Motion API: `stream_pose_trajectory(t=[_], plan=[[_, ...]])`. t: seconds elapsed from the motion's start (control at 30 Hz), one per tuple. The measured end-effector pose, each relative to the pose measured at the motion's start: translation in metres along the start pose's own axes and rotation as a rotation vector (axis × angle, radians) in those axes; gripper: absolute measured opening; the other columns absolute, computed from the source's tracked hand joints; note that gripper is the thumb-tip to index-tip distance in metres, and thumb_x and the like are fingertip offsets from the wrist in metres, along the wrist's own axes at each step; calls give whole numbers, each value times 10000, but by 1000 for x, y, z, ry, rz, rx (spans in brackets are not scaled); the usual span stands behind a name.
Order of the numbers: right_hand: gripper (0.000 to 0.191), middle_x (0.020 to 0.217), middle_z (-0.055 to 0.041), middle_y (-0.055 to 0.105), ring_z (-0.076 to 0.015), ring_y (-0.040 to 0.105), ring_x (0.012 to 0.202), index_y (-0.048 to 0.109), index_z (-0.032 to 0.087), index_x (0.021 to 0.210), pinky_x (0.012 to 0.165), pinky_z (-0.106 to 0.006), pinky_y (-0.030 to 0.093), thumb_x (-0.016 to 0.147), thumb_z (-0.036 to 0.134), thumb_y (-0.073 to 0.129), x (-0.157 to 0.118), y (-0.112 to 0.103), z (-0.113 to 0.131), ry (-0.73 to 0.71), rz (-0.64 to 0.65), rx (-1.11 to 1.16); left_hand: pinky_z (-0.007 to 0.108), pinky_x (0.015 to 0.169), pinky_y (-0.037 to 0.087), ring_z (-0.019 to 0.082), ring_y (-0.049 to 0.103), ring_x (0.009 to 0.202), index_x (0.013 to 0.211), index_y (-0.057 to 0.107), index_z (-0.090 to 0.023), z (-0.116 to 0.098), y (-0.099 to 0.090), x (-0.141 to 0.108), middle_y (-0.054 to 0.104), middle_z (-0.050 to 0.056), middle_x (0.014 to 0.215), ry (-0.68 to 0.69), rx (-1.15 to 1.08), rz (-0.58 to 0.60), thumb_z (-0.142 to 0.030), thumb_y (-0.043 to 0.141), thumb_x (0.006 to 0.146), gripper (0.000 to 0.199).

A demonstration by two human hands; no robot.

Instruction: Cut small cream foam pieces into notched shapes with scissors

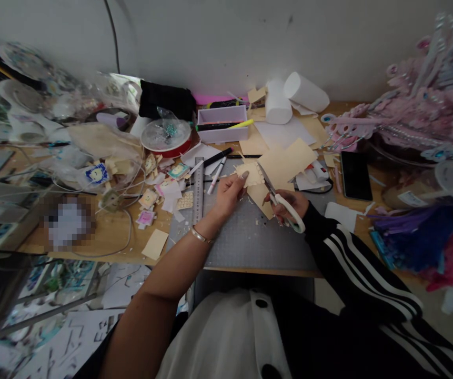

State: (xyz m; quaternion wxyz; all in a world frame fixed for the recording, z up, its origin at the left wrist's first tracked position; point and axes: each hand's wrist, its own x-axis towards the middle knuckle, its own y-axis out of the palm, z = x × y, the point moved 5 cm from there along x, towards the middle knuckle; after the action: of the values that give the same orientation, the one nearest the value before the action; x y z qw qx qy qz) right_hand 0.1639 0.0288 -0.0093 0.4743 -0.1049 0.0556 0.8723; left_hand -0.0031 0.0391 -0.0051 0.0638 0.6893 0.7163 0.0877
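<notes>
Between the thumb and fingers of my left hand point(230, 192) is a small cream paper piece point(251, 173) with a scalloped edge. My right hand point(291, 204) is wrapped round the white handles of a pair of scissors point(289, 210). Their blades point up and left, reaching the right edge of the paper piece. Both hands are above a grey cutting mat point(245, 247). Larger cream paper sheets point(287, 160) lie just behind the scissors. Small paper scraps are scattered on the mat beneath my hands.
Left of the mat are a metal ruler point(198, 192), markers point(217, 175) and several small drawn paper pieces point(147, 199). A lilac box point(223, 131) with pens and white rolls point(278, 102) stand at the back. A phone point(355, 175) and pink beaded ornaments point(408, 116) are on the right.
</notes>
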Motion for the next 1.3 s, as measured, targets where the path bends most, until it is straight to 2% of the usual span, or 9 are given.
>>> stream_pose_trajectory(t=[0.2, 0.33, 0.47, 0.63, 0.8, 0.97, 1.1, 1.3], plan=[[487, 508, 74, 494, -87, 448, 344, 590, 186, 828, 326, -240, 385, 567, 531, 811, -1, 3, 1, 43, -10, -1, 233, 416, 205, 53, 264, 399, 497, 388, -188, -3, 0, 2, 321, -65, 427, 7, -90, -18, -621, 662, 793, 591], [456, 500, 78, 469, -74, 411, 347, 593, 190, 810, 320, -229, 352, 568, 520, 795, -2, 3, 1, 22, -65, 7, 238, 417, 211, 57, 267, 404, 497, 386, -190, -6, -1, 3, 343, -57, 428, 10, -39, -16, -637, 634, 805, 597], [456, 539, 57, 497, -84, 433, 392, 608, 178, 834, 363, -239, 375, 571, 495, 802, -1, 3, -2, -10, -49, 28, 237, 423, 217, 60, 274, 420, 512, 375, -193, -7, -2, 2, 337, -61, 446, 22, 7, -29, -659, 630, 796, 602], [484, 558, 31, 506, -110, 455, 431, 647, 172, 904, 405, -272, 405, 618, 537, 786, 0, -1, -11, -26, -17, 46, 247, 433, 201, 61, 270, 429, 512, 361, -193, -9, -1, 2, 332, -62, 455, 62, 37, -12, -655, 627, 801, 606], [492, 570, 37, 501, -106, 435, 434, 645, 203, 926, 401, -265, 362, 631, 575, 773, 0, -3, -15, -29, -16, -2, 256, 437, 196, 64, 260, 430, 506, 377, -192, -11, -2, 1, 340, -60, 453, 76, 67, -17, -668, 613, 804, 609], [571, 541, 46, 467, -98, 398, 423, 633, 193, 884, 394, -272, 349, 544, 628, 778, 4, 0, -17, -27, -58, 24, 257, 437, 201, 66, 257, 433, 506, 374, -195, -10, -2, 2, 327, -63, 460, 86, 59, -10, -662, 618, 803, 605], [534, 526, 49, 464, -92, 383, 411, 621, 202, 830, 376, -267, 341, 538, 616, 786, 6, 0, -19, -20, -76, 0, 253, 436, 203, 70, 263, 447, 508, 363, -195, -7, -5, 3, 322, -61, 473, 82, 72, -19, -667, 625, 792, 610], [513, 563, 32, 483, -110, 447, 454, 610, 198, 801, 391, -268, 384, 526, 590, 794, 5, -4, -19, -13, -71, -23, 262, 443, 189, 76, 250, 461, 526, 380, -195, -7, -7, 4, 311, -59, 497, 107, 99, -9, -628, 609, 831, 577]])
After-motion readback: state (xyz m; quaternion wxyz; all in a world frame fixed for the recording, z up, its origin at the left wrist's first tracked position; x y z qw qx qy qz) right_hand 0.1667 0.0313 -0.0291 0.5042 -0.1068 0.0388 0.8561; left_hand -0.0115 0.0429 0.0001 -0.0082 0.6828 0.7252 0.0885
